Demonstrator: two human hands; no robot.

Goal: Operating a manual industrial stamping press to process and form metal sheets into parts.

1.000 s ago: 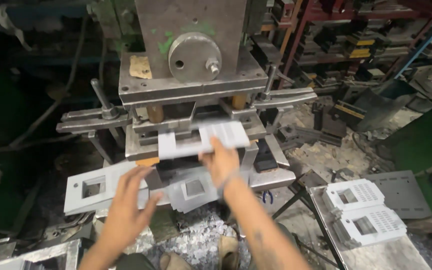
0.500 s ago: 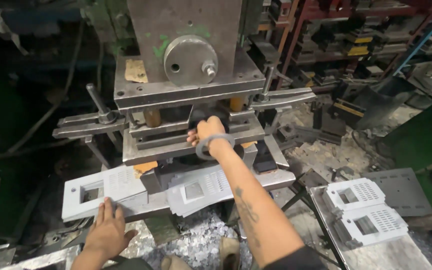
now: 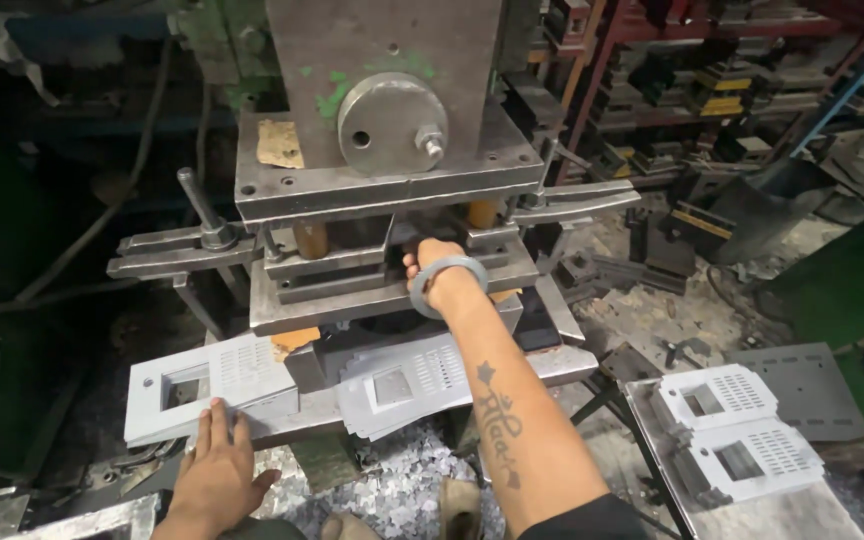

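Two hands work a stamping press: the right hand, fingers hidden inside the die gap at twelve o'clock, grip unclear, while the left hand lies flat, steadying a perforated grey panel at eight o'clock.

A single head-worn camera looks down and forward from close range at the press directly ahead, the person's arms reaching in from the bottom edge; no second view exists.
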